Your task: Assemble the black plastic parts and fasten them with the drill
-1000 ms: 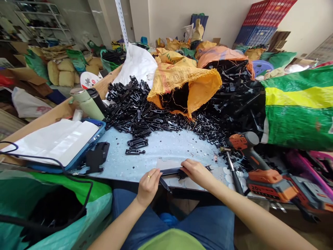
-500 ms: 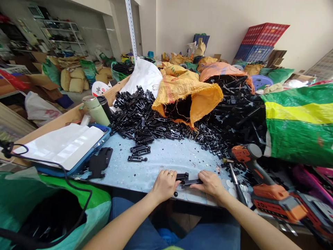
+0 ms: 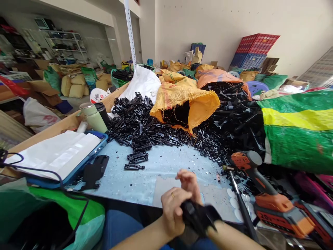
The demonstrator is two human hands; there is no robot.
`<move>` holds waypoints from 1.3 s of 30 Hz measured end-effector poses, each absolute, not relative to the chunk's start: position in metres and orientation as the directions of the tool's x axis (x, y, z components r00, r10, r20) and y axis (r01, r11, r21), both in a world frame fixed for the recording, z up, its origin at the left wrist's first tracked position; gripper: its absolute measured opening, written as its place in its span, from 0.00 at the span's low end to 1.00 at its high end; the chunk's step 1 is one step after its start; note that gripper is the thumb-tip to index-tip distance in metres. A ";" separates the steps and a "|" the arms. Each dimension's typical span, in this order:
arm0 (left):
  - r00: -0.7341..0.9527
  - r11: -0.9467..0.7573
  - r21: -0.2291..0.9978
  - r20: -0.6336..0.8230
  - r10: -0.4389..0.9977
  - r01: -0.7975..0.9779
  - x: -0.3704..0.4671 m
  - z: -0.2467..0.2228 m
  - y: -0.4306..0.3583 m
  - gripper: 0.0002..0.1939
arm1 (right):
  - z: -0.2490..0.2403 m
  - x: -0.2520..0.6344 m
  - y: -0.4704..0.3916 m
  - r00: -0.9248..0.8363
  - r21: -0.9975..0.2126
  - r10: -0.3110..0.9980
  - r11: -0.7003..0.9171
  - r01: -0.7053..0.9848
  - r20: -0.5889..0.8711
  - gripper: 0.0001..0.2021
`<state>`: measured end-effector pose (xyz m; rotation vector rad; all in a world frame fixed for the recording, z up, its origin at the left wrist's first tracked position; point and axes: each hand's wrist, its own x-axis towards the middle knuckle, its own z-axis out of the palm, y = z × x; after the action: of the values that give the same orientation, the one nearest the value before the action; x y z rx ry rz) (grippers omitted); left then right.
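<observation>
Low over the table's front edge, my left hand [image 3: 172, 211] is closed round one end of a blurred black part [image 3: 196, 217]. Its exact kind cannot be made out. This part lies across the front of my right wrist and hides it. Behind it my right hand [image 3: 191, 184] is raised, fingers partly curled and apart, with nothing seen in them. A grey sheet [image 3: 162, 189] lies on the table under the hands. Farther back on the left, several black slotted bars [image 3: 134, 167] lie near a large heap of similar ones [image 3: 137, 121].
An orange cordless drill [image 3: 270, 198] and a black-handled tool [image 3: 243, 206] lie at right. A yellow woven sack [image 3: 182, 100] gapes behind screws [image 3: 208, 142]. Flat black plates [image 3: 95, 172] and a blue tray [image 3: 104, 139] are at left; an open green sack [image 3: 65, 205] stands below.
Both hands have come closer to me and together; the right has turned upright. The two black pieces no longer lie between them over the table; one blurred black part now shows at my right wrist.
</observation>
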<state>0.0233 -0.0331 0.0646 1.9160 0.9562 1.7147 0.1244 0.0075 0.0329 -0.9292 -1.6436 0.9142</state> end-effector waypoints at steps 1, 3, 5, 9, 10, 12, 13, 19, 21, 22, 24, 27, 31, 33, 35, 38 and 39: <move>0.063 -0.684 0.645 0.711 0.701 0.340 0.021 0.056 -0.020 0.33 | 0.029 0.120 0.030 -0.144 -0.877 0.897 0.440 0.193 0.418 0.28; 0.192 -0.617 0.520 0.652 0.734 0.590 0.014 0.040 0.013 0.38 | 0.032 0.120 0.089 -0.231 -0.765 0.872 0.490 0.418 0.432 0.22; 0.292 -0.509 0.386 0.496 0.818 0.769 0.007 0.025 0.049 0.38 | 0.046 0.127 0.155 -0.282 -0.467 0.900 0.416 0.780 0.332 0.17; 0.345 -0.400 0.232 0.246 0.906 0.886 0.008 0.008 0.103 0.33 | 0.072 0.143 0.267 -0.168 -0.339 0.952 0.251 0.907 0.257 0.13; 0.338 -0.389 0.221 0.235 0.911 0.894 0.009 0.007 0.112 0.32 | 0.074 0.146 0.286 -0.127 -0.318 0.963 0.200 0.927 0.237 0.14; 0.292 -0.356 0.218 0.277 0.916 0.909 0.005 0.011 0.130 0.30 | 0.072 0.149 0.315 -0.045 -0.275 0.980 0.098 0.957 0.193 0.15; 0.235 -0.312 0.229 0.308 0.922 0.922 -0.001 0.015 0.140 0.28 | 0.068 0.150 0.325 -0.012 -0.255 0.985 0.056 0.965 0.172 0.16; -0.416 0.270 0.427 0.299 0.859 0.863 -0.079 0.052 0.227 0.20 | 0.056 0.147 0.354 0.078 -0.182 0.994 -0.062 0.981 0.080 0.20; -0.491 0.336 0.459 0.274 0.827 0.822 -0.102 0.057 0.253 0.18 | 0.061 0.146 0.351 0.085 -0.176 0.993 -0.070 0.982 0.082 0.20; -0.514 0.354 0.477 0.260 0.817 0.804 -0.111 0.057 0.262 0.16 | 0.065 0.147 0.347 0.086 -0.177 0.992 -0.069 0.982 0.092 0.20; -0.544 0.371 0.517 0.233 0.806 0.772 -0.120 0.055 0.274 0.12 | 0.070 0.151 0.329 0.085 -0.190 0.988 -0.059 0.980 0.131 0.19; -0.553 0.355 0.575 0.210 0.806 0.737 -0.121 0.052 0.278 0.11 | 0.069 0.164 0.284 0.066 -0.227 0.979 -0.020 0.974 0.195 0.19; -0.522 0.276 0.651 0.216 0.825 0.707 -0.108 0.055 0.263 0.13 | 0.051 0.191 0.199 -0.018 -0.724 0.989 0.121 0.679 0.149 0.22; -0.497 0.234 0.688 0.210 0.842 0.687 -0.096 0.056 0.245 0.15 | 0.043 0.207 0.154 -0.095 -0.895 0.991 0.129 0.428 0.098 0.23; -0.440 0.174 0.721 0.198 0.876 0.671 -0.082 0.053 0.216 0.17 | 0.039 0.225 0.110 -0.207 -0.900 0.977 0.130 0.416 0.046 0.21; -0.268 0.039 0.761 0.179 0.947 0.647 -0.060 0.039 0.155 0.17 | 0.039 0.247 0.058 -0.382 -0.743 0.924 0.231 0.628 -0.035 0.17; -0.189 -0.012 0.784 0.165 0.968 0.621 -0.053 0.032 0.133 0.16 | 0.040 0.249 0.046 -0.423 -0.665 0.905 0.287 0.689 -0.049 0.18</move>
<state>-0.0530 0.1327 0.0324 1.6454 1.8394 1.0716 0.2492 0.0463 0.0397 -1.4438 -2.2233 0.8882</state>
